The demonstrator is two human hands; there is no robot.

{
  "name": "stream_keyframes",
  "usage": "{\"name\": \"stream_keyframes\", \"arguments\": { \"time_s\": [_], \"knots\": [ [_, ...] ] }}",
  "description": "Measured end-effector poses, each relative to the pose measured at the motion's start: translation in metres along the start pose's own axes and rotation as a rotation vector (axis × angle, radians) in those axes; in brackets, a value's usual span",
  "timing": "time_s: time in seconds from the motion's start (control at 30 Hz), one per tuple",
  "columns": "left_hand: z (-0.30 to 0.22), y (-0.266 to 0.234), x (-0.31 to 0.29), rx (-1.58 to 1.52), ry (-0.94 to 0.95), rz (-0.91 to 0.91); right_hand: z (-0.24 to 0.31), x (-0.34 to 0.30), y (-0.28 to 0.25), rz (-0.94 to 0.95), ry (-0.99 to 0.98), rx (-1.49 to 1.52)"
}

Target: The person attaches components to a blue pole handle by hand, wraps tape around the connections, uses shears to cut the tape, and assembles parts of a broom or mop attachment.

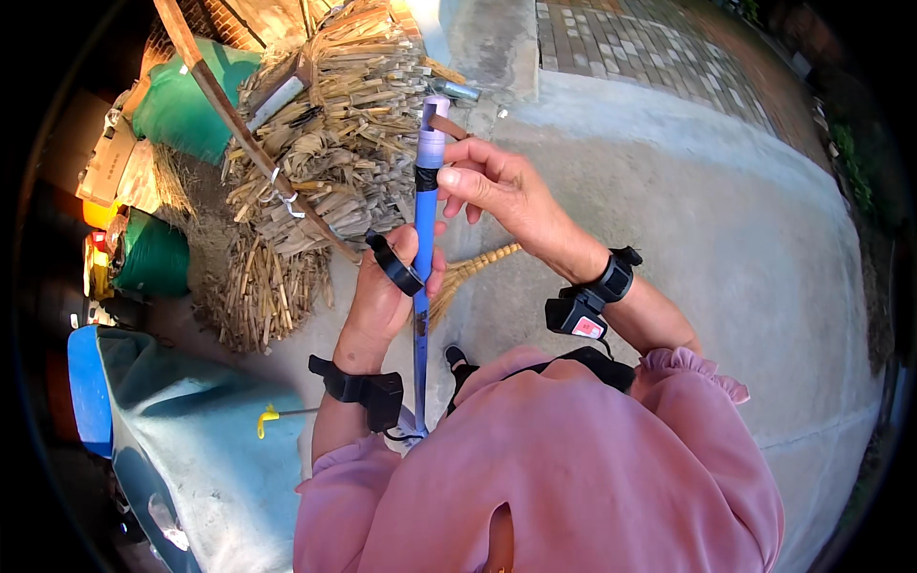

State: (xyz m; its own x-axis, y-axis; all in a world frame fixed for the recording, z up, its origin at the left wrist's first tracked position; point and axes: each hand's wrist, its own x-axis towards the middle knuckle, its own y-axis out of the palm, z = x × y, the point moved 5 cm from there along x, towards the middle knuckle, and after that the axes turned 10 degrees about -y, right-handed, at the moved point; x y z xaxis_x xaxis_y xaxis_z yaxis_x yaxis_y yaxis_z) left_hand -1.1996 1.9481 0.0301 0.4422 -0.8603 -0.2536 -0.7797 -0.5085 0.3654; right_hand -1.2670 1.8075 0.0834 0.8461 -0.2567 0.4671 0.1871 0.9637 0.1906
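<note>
I hold a blue pole (427,222) near the middle of my view, its lilac top (434,107) toward 12 o'clock and its thin lower part running down toward 6, beside my pink blouse (573,458). My left hand (387,282), at 9 o'clock, has its grip curled around the shaft, fingertips showing past the far side; a black ring (394,265) sits across that hand. My right hand (501,186), at 1 o'clock, has its thumb tip against the black wrap (427,179) below the lilac part, the other fingers loosely bent; whether that grip truly pinches the pole, I cannot tell. A brown strip (446,127) juts from the notch in the top toward 4 o'clock, just above my right fingers. Beyond the shaft a straw broom (482,260) points its handle toward 2. Dry stalks (349,143) lie heaped at 11, crossed by a long wooden stick (222,102). At 8 o'clock, a yellow hook (268,417) shows against a blue-grey cover (215,430). Grey concrete floor (755,286) spreads at 3.
</note>
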Motion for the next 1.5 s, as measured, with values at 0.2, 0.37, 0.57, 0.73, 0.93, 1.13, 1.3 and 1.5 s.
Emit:
{"name": "stream_keyframes", "arguments": {
  "time_s": [0.2,0.37,0.57,0.73,0.93,1.13,1.3,1.5],
  "knots": [
    [-0.003,0.015,-0.002,0.425,0.125,-0.33,-0.004,0.003,-0.022,-0.149,0.051,-0.08],
    [-0.011,0.023,0.0,0.776,0.29,-0.503,-0.013,0.0,-0.034,-0.16,0.02,0.036],
    [0.005,0.013,0.015,0.519,0.021,-0.183,-0.031,-0.009,-0.05,-0.072,0.057,0.205],
    [0.002,0.021,0.006,0.528,0.102,-0.313,-0.035,-0.009,-0.047,-0.072,0.119,0.305],
    [-0.012,0.033,-0.003,0.899,0.404,-0.504,-0.028,-0.019,-0.044,-0.066,0.042,0.22],
    [-0.02,0.044,-0.011,1.162,0.613,-0.558,-0.028,-0.024,-0.037,-0.082,0.091,0.282],
    [-0.012,0.047,-0.011,1.171,0.661,-0.558,-0.027,-0.027,-0.037,-0.081,0.109,0.335],
    [-0.008,0.054,-0.011,1.242,0.592,-0.582,-0.025,-0.027,-0.054,-0.173,0.094,0.256]
  ]
}}
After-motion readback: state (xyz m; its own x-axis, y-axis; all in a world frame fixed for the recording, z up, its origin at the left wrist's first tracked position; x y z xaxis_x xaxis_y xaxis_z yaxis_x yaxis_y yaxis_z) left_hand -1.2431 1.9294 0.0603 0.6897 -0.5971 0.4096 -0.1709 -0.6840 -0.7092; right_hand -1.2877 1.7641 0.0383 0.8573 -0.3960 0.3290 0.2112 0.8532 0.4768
